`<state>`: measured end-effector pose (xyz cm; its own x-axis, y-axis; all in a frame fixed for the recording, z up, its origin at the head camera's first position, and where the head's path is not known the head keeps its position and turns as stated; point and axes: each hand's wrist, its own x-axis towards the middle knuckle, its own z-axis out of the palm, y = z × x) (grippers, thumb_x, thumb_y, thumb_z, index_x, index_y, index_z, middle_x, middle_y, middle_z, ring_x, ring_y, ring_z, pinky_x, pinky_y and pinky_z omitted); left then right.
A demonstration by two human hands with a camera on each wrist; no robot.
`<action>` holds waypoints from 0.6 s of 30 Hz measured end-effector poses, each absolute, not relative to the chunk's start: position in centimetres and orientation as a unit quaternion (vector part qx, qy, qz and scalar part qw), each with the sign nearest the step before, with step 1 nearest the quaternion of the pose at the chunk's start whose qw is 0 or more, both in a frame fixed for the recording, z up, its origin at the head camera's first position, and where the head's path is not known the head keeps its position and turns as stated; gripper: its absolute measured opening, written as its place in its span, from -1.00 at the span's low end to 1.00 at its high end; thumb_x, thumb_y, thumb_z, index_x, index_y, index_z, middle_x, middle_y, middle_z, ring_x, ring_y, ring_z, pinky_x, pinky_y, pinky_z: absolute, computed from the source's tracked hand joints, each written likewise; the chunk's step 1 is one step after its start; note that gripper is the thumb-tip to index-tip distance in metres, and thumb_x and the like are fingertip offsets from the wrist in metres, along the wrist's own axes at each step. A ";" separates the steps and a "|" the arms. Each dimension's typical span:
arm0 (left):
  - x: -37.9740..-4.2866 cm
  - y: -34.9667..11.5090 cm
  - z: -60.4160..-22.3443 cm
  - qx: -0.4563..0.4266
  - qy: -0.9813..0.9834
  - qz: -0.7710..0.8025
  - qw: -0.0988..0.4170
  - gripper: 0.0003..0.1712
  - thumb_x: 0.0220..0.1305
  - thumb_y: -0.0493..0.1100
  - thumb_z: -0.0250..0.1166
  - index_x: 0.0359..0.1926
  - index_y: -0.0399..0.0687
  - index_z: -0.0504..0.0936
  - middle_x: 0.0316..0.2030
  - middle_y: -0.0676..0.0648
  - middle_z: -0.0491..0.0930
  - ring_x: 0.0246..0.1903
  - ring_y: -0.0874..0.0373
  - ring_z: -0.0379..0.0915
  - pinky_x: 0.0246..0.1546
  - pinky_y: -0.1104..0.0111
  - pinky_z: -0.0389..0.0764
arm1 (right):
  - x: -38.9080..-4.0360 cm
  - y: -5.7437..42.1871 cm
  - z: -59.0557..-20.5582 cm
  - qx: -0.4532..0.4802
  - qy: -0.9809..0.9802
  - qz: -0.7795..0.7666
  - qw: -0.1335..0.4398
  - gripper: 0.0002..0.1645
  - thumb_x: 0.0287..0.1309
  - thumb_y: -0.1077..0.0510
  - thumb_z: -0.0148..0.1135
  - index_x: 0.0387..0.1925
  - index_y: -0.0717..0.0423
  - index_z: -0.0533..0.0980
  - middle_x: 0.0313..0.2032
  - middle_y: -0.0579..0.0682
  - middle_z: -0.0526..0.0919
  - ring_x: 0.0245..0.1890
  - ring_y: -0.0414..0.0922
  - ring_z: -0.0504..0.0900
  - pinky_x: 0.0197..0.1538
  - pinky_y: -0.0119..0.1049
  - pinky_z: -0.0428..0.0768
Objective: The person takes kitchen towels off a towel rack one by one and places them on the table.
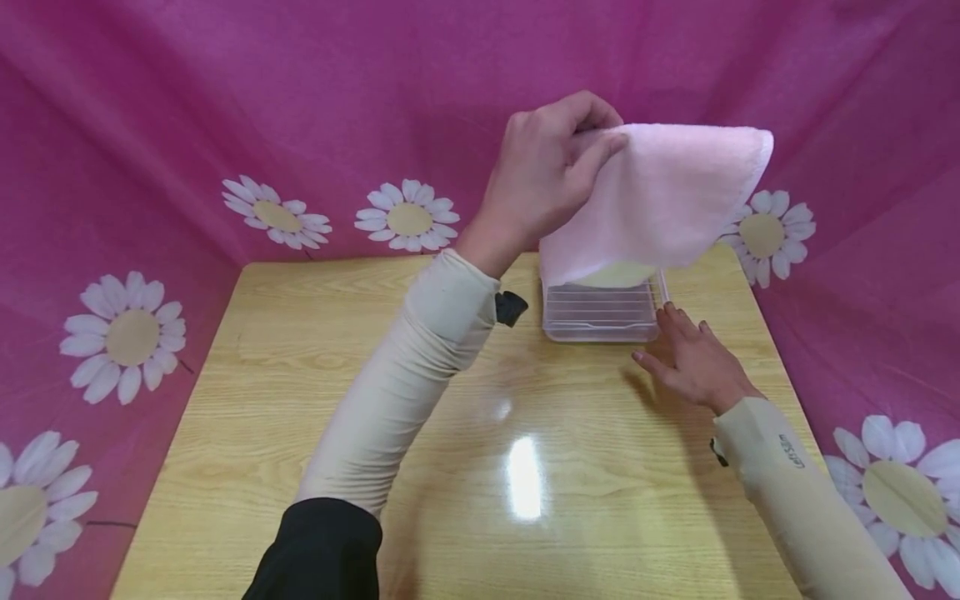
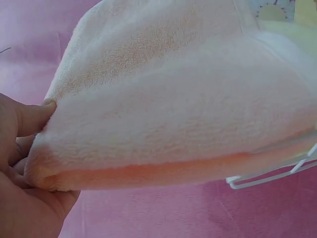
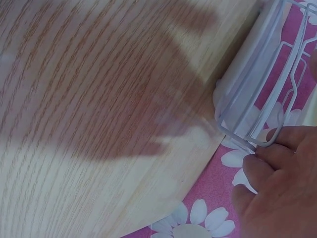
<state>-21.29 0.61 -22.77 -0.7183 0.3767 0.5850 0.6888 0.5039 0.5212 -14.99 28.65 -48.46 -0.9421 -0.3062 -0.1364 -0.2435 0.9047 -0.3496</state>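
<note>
My left hand [image 1: 543,171] pinches the edge of a pale pink towel [image 1: 675,183] between thumb and fingers, holding it up above a white wire rack [image 1: 600,312]. In the left wrist view the fluffy towel [image 2: 148,109] stretches from the fingertips toward the rack's white wires [image 2: 267,178]. Below the towel's lower edge shows something pale yellow [image 1: 618,274], mostly hidden. The rack stands in a clear plastic tray [image 1: 600,335]. My right hand [image 1: 697,358] touches the rack's right side with extended fingers, its thumb apart; in the right wrist view the fingertips meet the wire corner.
The rack and tray stand near the far right of a wood-grain table [image 1: 337,375]. A magenta curtain [image 1: 337,92] with white daisies hangs closely behind the table and along both sides.
</note>
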 end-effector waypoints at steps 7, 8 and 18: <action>-20.4 0.2 -21.5 -0.308 -0.843 -0.389 0.207 -0.81 0.39 -0.12 0.33 -0.15 -0.16 0.73 -0.23 0.00 0.73 -0.19 0.29 0.59 -0.10 0.58 0.43 | -15.2 28.8 -48.6 -0.140 0.971 -0.169 0.100 0.14 0.40 -0.42 -0.10 0.53 0.40 -0.08 0.51 0.40 -0.12 0.51 0.28 -0.11 0.44 0.25 -0.12; -20.3 0.1 -21.3 -0.307 -0.842 -0.392 0.208 -0.82 0.39 -0.13 0.33 -0.15 -0.15 0.72 -0.23 0.00 0.73 -0.19 0.30 0.59 -0.10 0.59 0.43 | -15.2 28.8 -48.6 -0.141 0.971 -0.167 0.099 0.14 0.40 -0.42 -0.11 0.53 0.40 -0.08 0.51 0.40 -0.13 0.51 0.28 -0.11 0.44 0.25 -0.11; -18.7 -1.2 -19.6 -0.349 -0.790 -0.432 0.260 -0.83 0.34 -0.20 0.35 -0.19 -0.26 0.72 -0.29 -0.05 0.72 -0.29 0.33 0.57 -0.19 0.55 0.46 | -15.2 28.7 -48.6 -0.135 0.971 -0.164 0.105 0.16 0.39 -0.45 -0.12 0.53 0.39 -0.13 0.52 0.38 -0.16 0.51 0.27 -0.12 0.44 0.23 -0.12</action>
